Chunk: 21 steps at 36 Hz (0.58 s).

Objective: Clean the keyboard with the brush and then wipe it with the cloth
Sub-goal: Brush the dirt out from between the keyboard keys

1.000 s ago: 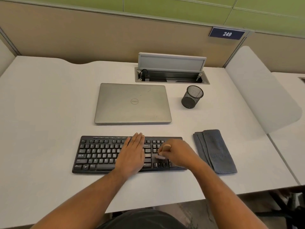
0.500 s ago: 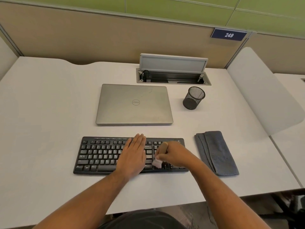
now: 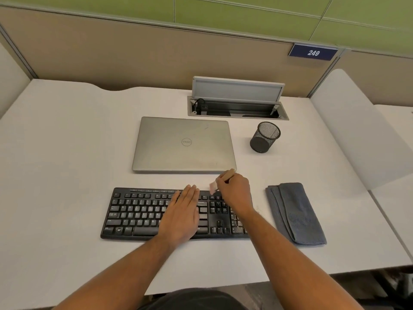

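Note:
A black keyboard (image 3: 138, 213) lies near the front of the white desk (image 3: 67, 153). My left hand (image 3: 182, 214) rests flat on its middle keys with straight fingers. My right hand (image 3: 234, 193) grips a small brush (image 3: 224, 179) with a wooden handle. Its pale bristles sit at the keyboard's far edge, above the navigation keys. A folded grey cloth (image 3: 296, 212) lies on the desk right of the keyboard, apart from both hands. My right forearm hides part of the number pad.
A shut silver laptop (image 3: 183, 145) lies just behind the keyboard, close to the brush handle. A black mesh pen cup (image 3: 264, 137) stands to the laptop's right. An open cable box (image 3: 237, 108) sits at the back. A white divider (image 3: 357, 130) bounds the right side.
My right hand has moved the brush from the keyboard's lower rows away from me to its far edge. My left hand stays flat on the keys.

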Each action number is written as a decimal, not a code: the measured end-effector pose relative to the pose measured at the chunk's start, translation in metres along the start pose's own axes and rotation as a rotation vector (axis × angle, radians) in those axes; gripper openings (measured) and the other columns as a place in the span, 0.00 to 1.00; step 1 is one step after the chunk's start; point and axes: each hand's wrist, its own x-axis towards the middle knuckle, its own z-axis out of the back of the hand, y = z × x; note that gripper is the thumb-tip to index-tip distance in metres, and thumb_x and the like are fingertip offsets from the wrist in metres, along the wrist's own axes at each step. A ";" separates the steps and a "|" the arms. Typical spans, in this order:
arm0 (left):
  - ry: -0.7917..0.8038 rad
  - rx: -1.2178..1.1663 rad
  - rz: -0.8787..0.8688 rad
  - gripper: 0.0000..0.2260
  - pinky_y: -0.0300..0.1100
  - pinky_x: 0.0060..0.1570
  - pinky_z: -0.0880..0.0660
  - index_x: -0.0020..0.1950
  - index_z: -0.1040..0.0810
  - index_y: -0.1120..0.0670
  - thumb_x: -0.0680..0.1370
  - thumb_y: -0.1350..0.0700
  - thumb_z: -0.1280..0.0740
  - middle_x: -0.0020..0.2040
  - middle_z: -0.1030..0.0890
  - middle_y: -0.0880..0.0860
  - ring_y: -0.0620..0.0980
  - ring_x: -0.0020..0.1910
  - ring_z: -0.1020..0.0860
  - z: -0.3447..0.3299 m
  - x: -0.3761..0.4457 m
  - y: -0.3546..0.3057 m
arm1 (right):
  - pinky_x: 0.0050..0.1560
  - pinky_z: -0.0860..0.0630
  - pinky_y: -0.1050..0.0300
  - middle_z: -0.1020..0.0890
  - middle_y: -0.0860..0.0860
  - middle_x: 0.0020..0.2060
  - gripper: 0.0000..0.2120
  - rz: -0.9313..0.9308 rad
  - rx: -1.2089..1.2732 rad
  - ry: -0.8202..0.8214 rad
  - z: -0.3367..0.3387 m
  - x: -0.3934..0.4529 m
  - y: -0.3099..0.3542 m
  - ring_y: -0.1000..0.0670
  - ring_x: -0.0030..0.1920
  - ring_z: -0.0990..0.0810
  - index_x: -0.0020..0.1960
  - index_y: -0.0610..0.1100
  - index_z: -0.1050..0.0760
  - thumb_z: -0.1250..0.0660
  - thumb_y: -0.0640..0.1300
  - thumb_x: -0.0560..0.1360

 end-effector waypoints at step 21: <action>-0.007 -0.008 -0.009 0.28 0.50 0.80 0.55 0.83 0.50 0.55 0.83 0.47 0.58 0.83 0.48 0.51 0.48 0.82 0.51 -0.001 0.001 0.001 | 0.50 0.23 0.56 0.16 0.58 0.43 0.01 0.168 -0.432 0.448 0.053 0.025 -0.011 0.56 0.46 0.19 0.46 0.50 0.14 0.24 0.44 0.75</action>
